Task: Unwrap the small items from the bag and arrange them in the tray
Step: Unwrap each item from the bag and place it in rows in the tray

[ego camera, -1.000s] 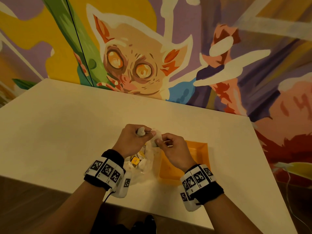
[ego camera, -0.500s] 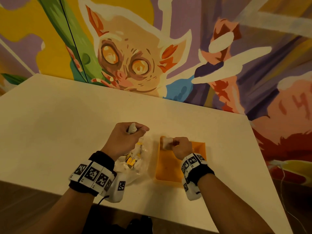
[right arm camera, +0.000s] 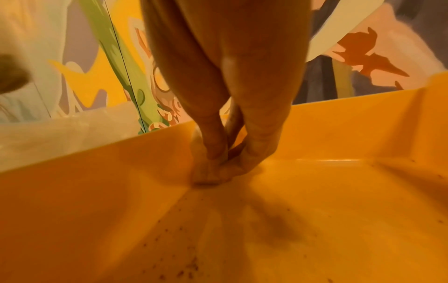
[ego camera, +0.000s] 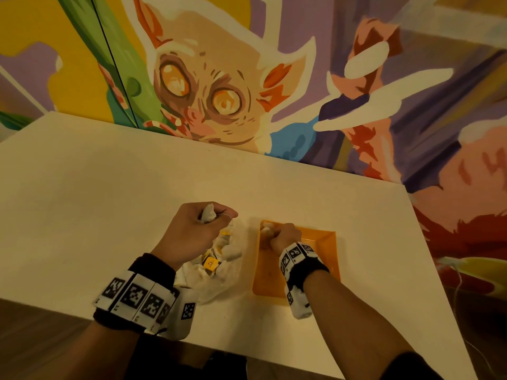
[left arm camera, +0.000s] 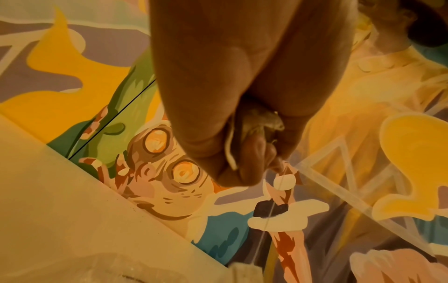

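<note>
A broad, cream-white rectangular table (ego camera: 109, 193) stands pushed against a wall covered by a vivid painted mural (ego camera: 356, 50) in yellow, purple, green and orange. At the mural's centre, just above the table's far edge, a wide-eyed, cat-like painted creature with amber eyes and pointed orange ears (ego camera: 208, 91) stares outward, while a thin dark vertical seam (ego camera: 115, 61) cuts through the green band to its left. Warm, dim, yellowish light falls over the scene, and a strip of brown wood-toned floor (ego camera: 35, 346) shows below the table's near edge.

bag (ego camera: 219, 272) left of tray (ego camera: 326, 242) | both on table (ego camera: 109, 204)
</note>
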Demonstrator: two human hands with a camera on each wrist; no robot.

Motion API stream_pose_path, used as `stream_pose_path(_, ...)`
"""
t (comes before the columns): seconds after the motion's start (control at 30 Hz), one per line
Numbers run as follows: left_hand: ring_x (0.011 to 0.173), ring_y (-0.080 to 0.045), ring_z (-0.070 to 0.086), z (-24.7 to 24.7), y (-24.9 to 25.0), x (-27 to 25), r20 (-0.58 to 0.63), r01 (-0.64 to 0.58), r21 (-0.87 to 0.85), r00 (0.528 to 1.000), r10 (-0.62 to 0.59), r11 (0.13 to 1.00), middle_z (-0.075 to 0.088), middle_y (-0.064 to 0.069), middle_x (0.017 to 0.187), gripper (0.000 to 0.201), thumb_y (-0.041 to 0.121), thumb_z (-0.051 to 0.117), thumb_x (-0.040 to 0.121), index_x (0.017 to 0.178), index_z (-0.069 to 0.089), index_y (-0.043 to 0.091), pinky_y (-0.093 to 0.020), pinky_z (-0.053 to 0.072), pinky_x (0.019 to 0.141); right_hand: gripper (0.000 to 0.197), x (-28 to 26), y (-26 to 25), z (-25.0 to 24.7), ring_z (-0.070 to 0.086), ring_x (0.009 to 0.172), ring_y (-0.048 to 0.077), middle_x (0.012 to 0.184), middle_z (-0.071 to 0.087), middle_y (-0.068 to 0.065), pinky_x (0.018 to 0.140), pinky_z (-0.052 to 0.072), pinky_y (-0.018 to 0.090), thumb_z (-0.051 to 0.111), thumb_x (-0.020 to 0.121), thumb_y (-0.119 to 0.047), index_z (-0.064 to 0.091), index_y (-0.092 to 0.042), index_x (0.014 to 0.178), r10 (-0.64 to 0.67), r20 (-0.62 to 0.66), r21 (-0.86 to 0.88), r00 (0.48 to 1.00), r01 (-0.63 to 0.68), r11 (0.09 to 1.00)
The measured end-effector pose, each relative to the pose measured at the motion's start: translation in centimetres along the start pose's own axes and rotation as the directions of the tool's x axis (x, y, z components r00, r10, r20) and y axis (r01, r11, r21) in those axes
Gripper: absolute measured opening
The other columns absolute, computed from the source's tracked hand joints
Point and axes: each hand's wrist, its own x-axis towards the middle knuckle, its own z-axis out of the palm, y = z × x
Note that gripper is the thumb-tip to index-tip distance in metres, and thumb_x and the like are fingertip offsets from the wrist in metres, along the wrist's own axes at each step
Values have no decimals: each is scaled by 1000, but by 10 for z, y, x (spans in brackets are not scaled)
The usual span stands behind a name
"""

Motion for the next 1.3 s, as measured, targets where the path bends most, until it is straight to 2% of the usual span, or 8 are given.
stream_pose_path(0.2, 49, -8, 45, 1, 1, -2, 19, 12, -2, 1000, -12, 1000, 61, 15, 57, 15, 12, 61, 94, 91, 75, 14, -23, 36, 45, 32, 11, 5, 4, 59, 75, 24, 94, 67, 11, 47, 43, 26, 66, 86, -37, 69, -6, 94, 34, -64, 20, 997, -33, 999)
stream_pose_path(0.3, 51, -14, 43, 0, 5, 0, 14, 5, -7, 1000, -5, 1000, 60, 14, 57, 15, 12, 60, 94, 91, 75, 13, -23, 34, 45, 23, 9, 1, -3, 64, 95, 26, 106, 69, 9, 64, 47, 25, 65, 86, -25, 68, -8, 102, 6, -65, -65, 998, -10, 998)
stream_pose_path(0.47, 48, -7, 44, -1, 12, 4, -4, -21, -29, 1000, 21, 999, 56, 15, 52, 15, 9, 60, 93, 91, 75, 11, -19, 34, 45, 15, -44, -31, -16, 65, 91, 13, 98, 69, -4, 65, 45, 10, 56, 92, -11, 69, -16, 98, -357, -252, 350, 899, 429, 833)
stream_pose_path(0.57, 47, -3, 45, 0, 17, 6, -11, -42, -43, 999, 41, 998, 54, 14, 51, 14, 8, 61, 92, 90, 75, 10, -15, 35, 45, 28, -80, -51, -18, 61, 96, 10, 107, 66, -6, 76, 48, 21, 49, 84, -16, 65, -25, 104, -576, 40, 598, 816, 443, 668)
stream_pose_path(0.67, 47, -3, 48, -3, 22, 7, -31, -39, -59, 999, 37, 998, 56, 10, 56, 16, 7, 59, 92, 90, 75, 9, -14, 38, 46, 39, -95, -55, -14, 58, 103, 13, 113, 65, 2, 82, 48, 30, 53, 70, -17, 64, -22, 107, -652, 315, 624, 690, 367, 690)
stream_pose_path(0.83, 51, -16, 36, -12, 20, 7, -52, -24, -74, 998, 20, 997, 46, -10, 63, 17, 7, 59, 91, 87, 75, 11, -25, 29, 44, 14, -105, -50, 3, 62, 95, 17, 101, 69, -8, 87, 49, 32, 62, 91, -14, 70, -23, 97, -724, 287, 423, 627, 596, 683)
stream_pose_path(1.03, 52, -15, 37, -27, 14, 6, -104, -4, -106, 995, -7, 994, 50, -7, 67, 17, 7, 58, 92, 88, 74, 6, -24, 27, 45, 19, -119, -39, -1, 66, 66, 16, 84, 68, 9, 60, 55, 25, 46, 99, 1, 52, 2, 117, -639, 316, 733, 701, 247, 633)
stream_pose_path(1.3, 56, -18, 37, -39, -9, -6, -11, 82, -70, 996, -83, 994, 46, -7, 65, 8, 11, 67, 90, 88, 73, 7, -23, 30, 46, 22, -120, -34, -49, 59, 61, 21, 83, 70, 11, 54, 49, 29, 45, 101, -14, 62, -3, 95, -653, 9, 799, 757, 387, 460)
